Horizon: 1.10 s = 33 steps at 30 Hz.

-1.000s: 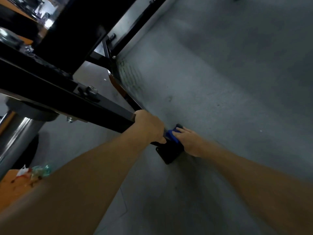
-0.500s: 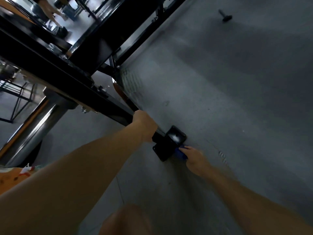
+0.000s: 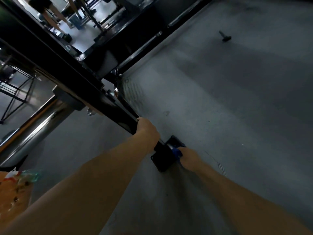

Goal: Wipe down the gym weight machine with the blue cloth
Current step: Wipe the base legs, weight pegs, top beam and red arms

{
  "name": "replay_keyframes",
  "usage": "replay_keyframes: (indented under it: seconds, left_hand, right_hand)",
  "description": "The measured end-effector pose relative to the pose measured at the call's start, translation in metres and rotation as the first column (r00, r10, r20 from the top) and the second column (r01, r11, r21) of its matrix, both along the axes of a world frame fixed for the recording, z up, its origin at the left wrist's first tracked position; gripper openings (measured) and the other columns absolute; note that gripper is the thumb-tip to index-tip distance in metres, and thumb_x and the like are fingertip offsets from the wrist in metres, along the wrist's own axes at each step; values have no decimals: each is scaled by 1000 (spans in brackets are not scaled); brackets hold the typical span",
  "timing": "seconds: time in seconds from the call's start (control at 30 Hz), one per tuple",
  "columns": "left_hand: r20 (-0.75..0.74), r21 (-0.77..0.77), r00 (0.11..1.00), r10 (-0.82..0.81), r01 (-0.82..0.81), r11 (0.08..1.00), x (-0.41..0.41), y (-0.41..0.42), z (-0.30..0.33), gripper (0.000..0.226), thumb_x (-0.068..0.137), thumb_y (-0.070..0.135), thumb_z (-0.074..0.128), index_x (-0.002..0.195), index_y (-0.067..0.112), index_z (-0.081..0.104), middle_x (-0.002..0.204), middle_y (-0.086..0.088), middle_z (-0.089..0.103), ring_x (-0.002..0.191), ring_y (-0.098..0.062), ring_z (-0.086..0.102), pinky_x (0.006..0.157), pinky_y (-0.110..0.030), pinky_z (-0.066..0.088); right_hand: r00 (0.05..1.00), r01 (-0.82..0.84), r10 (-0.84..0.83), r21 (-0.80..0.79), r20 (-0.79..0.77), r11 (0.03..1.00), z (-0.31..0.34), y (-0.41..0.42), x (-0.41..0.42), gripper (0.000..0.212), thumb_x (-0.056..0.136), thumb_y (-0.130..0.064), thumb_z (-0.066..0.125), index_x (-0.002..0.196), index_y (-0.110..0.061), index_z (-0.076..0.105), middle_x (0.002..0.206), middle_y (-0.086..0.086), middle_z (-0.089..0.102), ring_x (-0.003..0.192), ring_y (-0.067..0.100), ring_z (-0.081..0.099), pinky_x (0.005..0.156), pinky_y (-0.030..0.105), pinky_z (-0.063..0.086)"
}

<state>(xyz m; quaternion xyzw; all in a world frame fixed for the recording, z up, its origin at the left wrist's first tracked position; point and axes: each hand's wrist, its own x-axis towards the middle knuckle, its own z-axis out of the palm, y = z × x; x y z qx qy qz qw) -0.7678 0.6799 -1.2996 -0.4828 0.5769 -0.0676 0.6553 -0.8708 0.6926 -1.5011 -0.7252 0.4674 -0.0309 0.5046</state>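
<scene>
The right hand (image 3: 189,158) holds the blue cloth (image 3: 177,153) bunched in its fingers and presses it against the near right side of the black foot plate (image 3: 163,158) at the end of the machine's bar. Only a small fold of the cloth shows between the fingers and the plate; the fingers themselves are curled under and mostly hidden. The left hand (image 3: 147,128) is wrapped tight around the black bar (image 3: 108,106) just above the plate, knuckles up.

The plate sits flat on the grey floor (image 3: 220,116). To its right and toward the person the floor lies open, so the cloth hand has free room on that side. To its left the bar and the gripping hand close in. A small dark knob (image 3: 225,37) lies well apart, far up the floor.

The bar's long axis runs on a slant from the upper left down to the lower right, ending at the plate. It joins the heavier black frame (image 3: 50,53) further up. A shiny steel post (image 3: 39,129) stands beside the frame on the left, and an orange patterned cloth (image 3: 15,187) shows at the lower left edge. Another person's legs (image 3: 50,16) appear far off at the top left.

Compared with half a second ago, the cloth hand has moved from the plate's lower corner up along its right edge, while the left hand keeps the same hold on the bar. A second ago the cloth was on the plate's top face.
</scene>
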Motion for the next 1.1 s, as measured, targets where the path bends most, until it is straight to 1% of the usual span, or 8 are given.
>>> replay_keyframes:
  seconds: [0.13, 0.27, 0.43, 0.6, 0.7, 0.8, 0.9, 1.1]
  left_hand:
    - [-48, 26, 998, 45, -44, 999, -3, -3, 2, 58, 105, 53, 37, 154, 22, 36, 151, -10, 45, 131, -34, 47, 110, -50, 37]
    - [-127, 11, 986, 111, -111, 994, -5, -6, 11, 56, 106, 51, 36, 151, 18, 42, 148, -11, 48, 128, -34, 50, 108, -49, 39]
    - [-380, -276, 920, -97, -13, 961, -30, -34, 53, 36, 106, 35, 42, 133, 16, 56, 132, -11, 55, 119, -30, 53, 92, -40, 42]
    - [-549, -615, 759, -349, -84, 784, -88, -71, 104, 33, 108, 41, 36, 116, 15, 55, 115, -8, 61, 99, -26, 62, 74, -34, 39]
    - [-751, -630, 553, -360, -438, 641, -130, -94, 141, 52, 103, 60, 36, 127, 17, 51, 117, -5, 64, 100, -25, 66, 76, -34, 49]
    - [-954, -223, 57, -293, -788, 574, -167, -119, 194, 73, 90, 68, 57, 139, 14, 43, 128, -2, 61, 113, -23, 62, 92, -40, 53]
    - [-901, 136, -335, -275, -820, 555, -194, -138, 264, 82, 81, 55, 78, 143, 16, 39, 128, 4, 60, 110, -13, 64, 91, -33, 57]
    - [-815, 281, -494, -304, -794, 539, -231, -166, 412, 41, 80, 25, 87, 109, 18, 59, 105, 1, 70, 95, -14, 70, 84, -41, 61]
  right_hand:
    - [955, 227, -263, 232, 139, 946, 37, -29, -31, 28, 98, -1, 48, 119, 7, 65, 117, 25, 67, 108, 37, 64, 87, 41, 55]
    - [803, 384, -510, 387, 308, 838, 94, -48, -51, 20, 98, 0, 47, 109, 0, 64, 96, 13, 68, 81, 17, 65, 62, 20, 53]
    - [675, 436, -577, 382, 460, 815, 178, -83, -84, 16, 99, -3, 49, 100, -10, 63, 91, 12, 69, 85, 20, 68, 68, 29, 56]
    - [547, 553, -632, 331, 548, 765, 263, -130, -135, 21, 94, 1, 54, 95, -17, 66, 96, 10, 72, 91, 24, 69, 84, 41, 57]
    - [527, 596, -643, 297, 556, 746, 319, -157, -174, 10, 90, -4, 56, 87, -9, 65, 84, 15, 72, 83, 29, 70, 79, 47, 57]
    - [529, 622, -641, 260, 556, 739, 384, -176, -213, 16, 80, -17, 63, 91, -8, 68, 85, 15, 73, 87, 35, 70, 80, 54, 57]
    - [578, 554, -588, 257, 566, 792, 454, -187, -246, 15, 85, -14, 62, 96, -9, 70, 91, 15, 75, 90, 34, 71, 83, 51, 58]
    - [593, 535, -538, 206, 599, 820, 602, -205, -291, 18, 87, -4, 59, 101, 2, 67, 99, 24, 71, 97, 41, 68, 87, 55, 56]
